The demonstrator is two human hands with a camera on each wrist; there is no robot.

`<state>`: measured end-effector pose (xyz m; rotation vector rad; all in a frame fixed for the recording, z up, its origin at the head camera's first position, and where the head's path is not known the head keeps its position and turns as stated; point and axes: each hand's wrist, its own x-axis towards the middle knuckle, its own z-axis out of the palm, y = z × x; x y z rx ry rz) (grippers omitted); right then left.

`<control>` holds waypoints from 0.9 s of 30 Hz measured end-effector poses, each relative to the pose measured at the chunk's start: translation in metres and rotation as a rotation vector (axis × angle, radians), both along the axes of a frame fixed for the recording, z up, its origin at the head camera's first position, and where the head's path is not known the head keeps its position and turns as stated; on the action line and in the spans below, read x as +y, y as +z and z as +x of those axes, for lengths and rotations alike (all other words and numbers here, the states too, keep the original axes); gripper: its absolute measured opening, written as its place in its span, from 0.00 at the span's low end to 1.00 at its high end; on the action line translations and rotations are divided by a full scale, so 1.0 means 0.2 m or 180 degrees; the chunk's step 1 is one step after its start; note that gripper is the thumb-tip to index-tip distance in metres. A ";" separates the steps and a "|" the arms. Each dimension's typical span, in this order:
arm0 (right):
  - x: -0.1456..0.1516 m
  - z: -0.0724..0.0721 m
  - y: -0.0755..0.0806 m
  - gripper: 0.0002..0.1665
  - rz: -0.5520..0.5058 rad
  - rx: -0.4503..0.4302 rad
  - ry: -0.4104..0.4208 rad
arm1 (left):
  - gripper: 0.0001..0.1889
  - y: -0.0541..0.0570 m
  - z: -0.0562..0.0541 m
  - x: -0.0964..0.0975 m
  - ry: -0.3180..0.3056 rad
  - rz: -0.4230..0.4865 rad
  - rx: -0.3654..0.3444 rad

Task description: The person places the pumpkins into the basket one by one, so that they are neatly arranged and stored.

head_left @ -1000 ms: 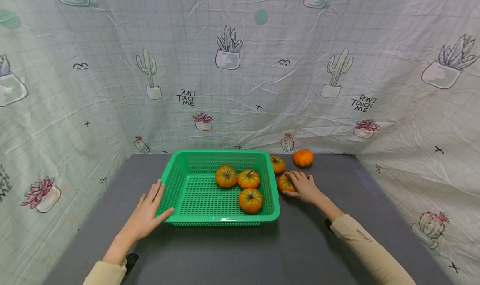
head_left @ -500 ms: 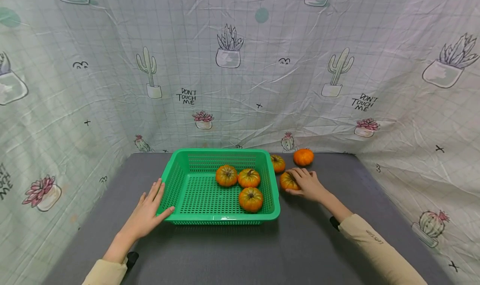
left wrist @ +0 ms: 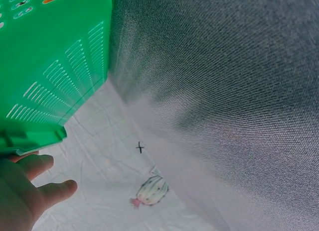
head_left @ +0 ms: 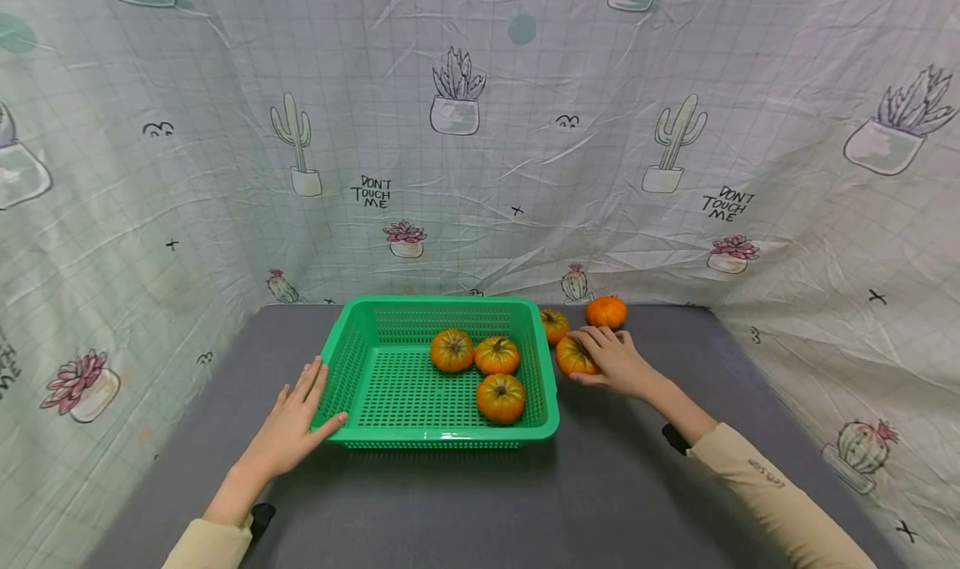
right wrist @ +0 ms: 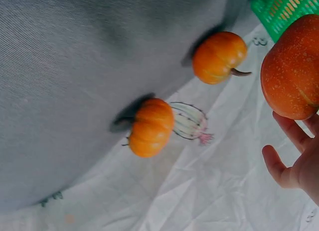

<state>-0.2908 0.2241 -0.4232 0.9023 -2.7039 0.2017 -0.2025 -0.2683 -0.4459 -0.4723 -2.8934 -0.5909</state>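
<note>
Right grip [head_left: 615, 364] on speckled orange pumpkin [right wrist: 293, 66]

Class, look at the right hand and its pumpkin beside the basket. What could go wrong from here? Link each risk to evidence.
1. The right hand grips the rounded pumpkin from above; it might slip or roll away.
2. The green basket has a raised side next to that pumpkin, which could catch if moved inward.
3. Another pumpkin lies close behind and might get nudged.
</note>
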 end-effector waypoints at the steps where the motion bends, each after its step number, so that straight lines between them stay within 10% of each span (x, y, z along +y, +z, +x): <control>1: -0.01 0.00 0.01 0.37 0.0030 0.0023 0.0013 | 0.43 0.00 0.00 0.00 0.0000 0.0003 -0.0002; 27: -0.25 0.00 0.25 0.37 0.0096 0.0159 0.0241 | 0.43 0.00 0.00 0.01 0.0014 -0.0010 0.0004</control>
